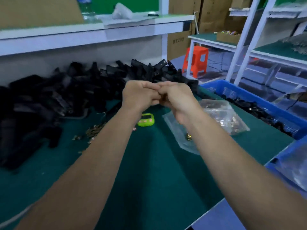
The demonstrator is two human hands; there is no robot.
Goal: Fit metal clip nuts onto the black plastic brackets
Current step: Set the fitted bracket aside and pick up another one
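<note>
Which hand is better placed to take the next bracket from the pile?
Left, probably. The left hand is nearer the bracket pile, which lies to its left; the right hand sits on the side of the nut bag. What the hands hold is hidden.

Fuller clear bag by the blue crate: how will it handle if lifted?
The clear bag looks thin and crinkled, so probably floppy. The metal pieces pooled in one corner would likely make it sag there. Glossy film may slip.
</note>
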